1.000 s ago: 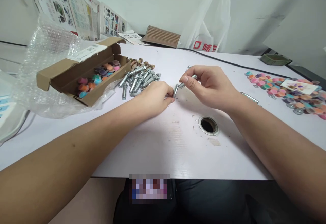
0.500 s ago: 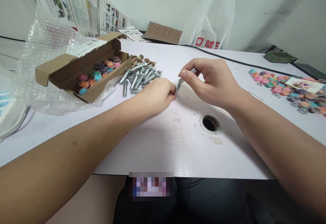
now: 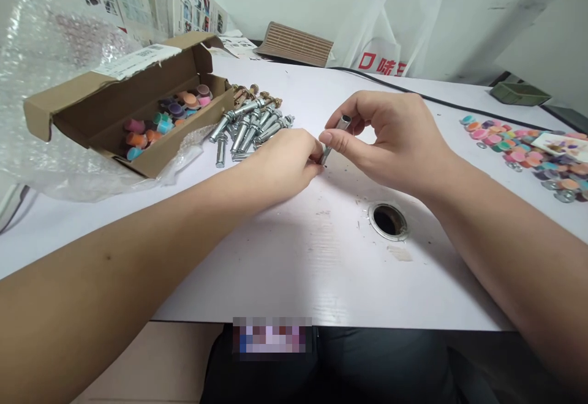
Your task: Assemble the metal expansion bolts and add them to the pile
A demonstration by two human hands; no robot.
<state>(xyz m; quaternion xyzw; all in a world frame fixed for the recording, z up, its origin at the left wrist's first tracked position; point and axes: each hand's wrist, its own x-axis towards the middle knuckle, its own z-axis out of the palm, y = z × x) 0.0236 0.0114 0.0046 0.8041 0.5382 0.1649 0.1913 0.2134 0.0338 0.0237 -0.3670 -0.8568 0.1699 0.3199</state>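
while the left hand (image 3: 294, 156) sits low, just above the white surface (image 3: 275, 269), its thumb & forefinger are pinched shut on the lower end of a slim, shiny silver metal cylinder (image 3: 344, 122). right hand (image 3: 386, 131) has the upper part, thumb on the near side & index finger on the far side, other fingers curled behind; cyl.'s open-looking top pokes out above the thumb. it leans, top to the r., btwn the two hands, near mid-surface. can't tell if it's one pc. or two end to end, as the fingers cover the middle.

just l. of the left hand: a heap of silver metal bolts w/ nuts (image 3: 250, 131), brassy-brown bolts (image 3: 254, 92) at its far edge. further l., an open brown cardboard box (image 3: 110, 104) w/ multicoloured round caps (image 3: 164, 123) inside, clear bubble wrap (image 3: 27, 116) around it. nearer the person than the hands, a round metal-rimmed hole (image 3: 389, 220). far r., a spread of multicoloured caps (image 3: 519, 156), white printed card (image 3: 563, 145) on top; black cable (image 3: 441, 101) runs behind.
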